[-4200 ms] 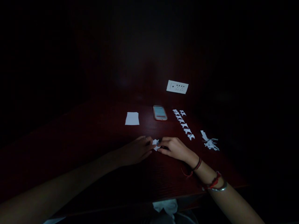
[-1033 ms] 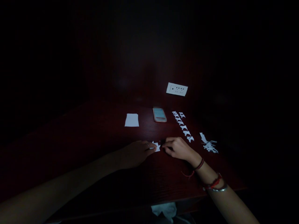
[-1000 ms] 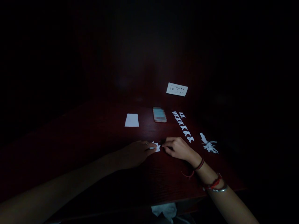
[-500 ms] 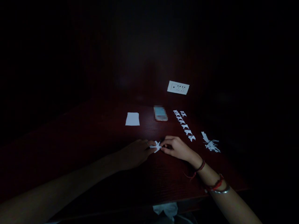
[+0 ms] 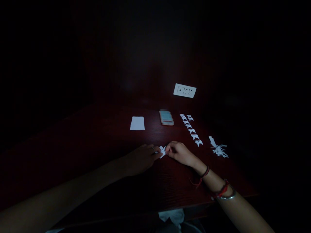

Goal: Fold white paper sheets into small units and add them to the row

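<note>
On a dark red table (image 5: 102, 142), my left hand (image 5: 142, 158) and my right hand (image 5: 179, 153) meet over a small white folded paper piece (image 5: 162, 150). Both hands pinch it with closed fingertips, the left from the left side and the right from the right side. The piece lies low on the tabletop between them. Red thread bands and a metal bangle (image 5: 224, 194) circle my right wrist. The room is very dark and finger detail is faint.
A row of several small white folded paper shapes (image 5: 191, 129) lies to the right. White paper scraps (image 5: 218, 149) sit further right. A blank white paper square (image 5: 137, 123), a phone (image 5: 166, 117) and a white wall socket plate (image 5: 184, 90) lie beyond.
My right hand has shifted slightly left and closed tighter on the paper piece. My left hand has stayed in place on the piece.
</note>
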`<move>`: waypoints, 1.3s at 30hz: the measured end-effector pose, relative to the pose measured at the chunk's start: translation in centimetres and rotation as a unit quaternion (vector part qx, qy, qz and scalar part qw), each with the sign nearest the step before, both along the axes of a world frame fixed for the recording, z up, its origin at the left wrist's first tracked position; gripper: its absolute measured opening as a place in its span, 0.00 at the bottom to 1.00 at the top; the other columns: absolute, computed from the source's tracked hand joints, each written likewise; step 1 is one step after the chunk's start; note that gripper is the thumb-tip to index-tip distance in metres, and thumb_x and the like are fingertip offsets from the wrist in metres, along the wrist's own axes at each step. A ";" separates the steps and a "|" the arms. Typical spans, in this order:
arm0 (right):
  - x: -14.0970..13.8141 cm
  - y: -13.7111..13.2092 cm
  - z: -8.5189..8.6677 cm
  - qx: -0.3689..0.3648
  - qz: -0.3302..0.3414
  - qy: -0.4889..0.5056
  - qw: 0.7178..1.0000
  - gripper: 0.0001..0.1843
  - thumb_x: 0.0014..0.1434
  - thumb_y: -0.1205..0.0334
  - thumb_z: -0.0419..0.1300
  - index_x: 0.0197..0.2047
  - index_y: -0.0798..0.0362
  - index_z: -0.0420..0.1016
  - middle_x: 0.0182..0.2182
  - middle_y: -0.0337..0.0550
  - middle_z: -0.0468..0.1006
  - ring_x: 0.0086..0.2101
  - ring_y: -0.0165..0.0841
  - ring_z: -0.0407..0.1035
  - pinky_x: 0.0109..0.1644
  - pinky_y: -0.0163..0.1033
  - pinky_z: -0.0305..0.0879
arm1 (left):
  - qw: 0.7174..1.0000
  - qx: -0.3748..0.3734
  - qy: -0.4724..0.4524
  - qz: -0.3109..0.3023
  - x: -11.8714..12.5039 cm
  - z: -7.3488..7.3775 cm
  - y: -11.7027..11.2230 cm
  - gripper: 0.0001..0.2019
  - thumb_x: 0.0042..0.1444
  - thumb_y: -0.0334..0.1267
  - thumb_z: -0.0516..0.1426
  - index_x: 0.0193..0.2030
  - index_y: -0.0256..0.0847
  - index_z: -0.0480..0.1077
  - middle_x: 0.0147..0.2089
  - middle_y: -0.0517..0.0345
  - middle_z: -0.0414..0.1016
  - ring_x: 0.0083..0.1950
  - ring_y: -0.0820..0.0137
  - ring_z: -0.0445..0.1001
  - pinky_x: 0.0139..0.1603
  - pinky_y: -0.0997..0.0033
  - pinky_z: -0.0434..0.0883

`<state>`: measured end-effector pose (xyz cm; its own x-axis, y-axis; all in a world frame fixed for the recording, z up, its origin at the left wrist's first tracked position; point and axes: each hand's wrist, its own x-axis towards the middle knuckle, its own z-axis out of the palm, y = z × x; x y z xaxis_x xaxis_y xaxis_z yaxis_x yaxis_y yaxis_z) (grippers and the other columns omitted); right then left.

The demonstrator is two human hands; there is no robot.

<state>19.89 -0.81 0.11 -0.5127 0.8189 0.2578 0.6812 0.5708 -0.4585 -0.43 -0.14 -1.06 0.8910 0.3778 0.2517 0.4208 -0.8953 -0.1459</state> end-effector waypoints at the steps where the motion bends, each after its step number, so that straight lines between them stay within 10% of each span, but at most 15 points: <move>1: -0.1 -0.1 0.1 0.002 0.006 0.003 1.000 0.04 0.50 0.71 0.53 0.30 0.57 0.68 0.25 0.38 0.66 0.26 0.25 0.59 0.31 0.29 0.56 | 1.000 -0.002 -0.004 -0.001 0.0 0.1 0.0 0.20 0.52 0.28 0.48 0.53 0.41 0.55 0.51 0.53 0.59 0.45 0.66 0.60 0.43 0.67 0.58; 30: -0.4 -1.2 0.7 0.156 0.046 -0.142 0.976 0.04 0.53 0.68 0.49 0.35 0.54 0.60 0.27 0.42 0.69 0.29 0.29 0.63 0.36 0.33 0.57 | 0.996 -0.070 -0.048 0.006 0.0 0.3 0.5 0.17 0.53 0.28 0.46 0.50 0.40 0.57 0.45 0.53 0.62 0.43 0.67 0.62 0.43 0.66 0.59; 39: 0.0 -1.3 0.9 0.077 0.067 -0.086 0.991 0.08 0.51 0.71 0.52 0.36 0.54 0.61 0.30 0.40 0.70 0.31 0.27 0.65 0.35 0.31 0.57 | 0.999 -0.035 -0.020 0.012 0.2 0.0 0.2 0.20 0.49 0.27 0.47 0.51 0.40 0.57 0.47 0.52 0.61 0.44 0.65 0.60 0.42 0.65 0.59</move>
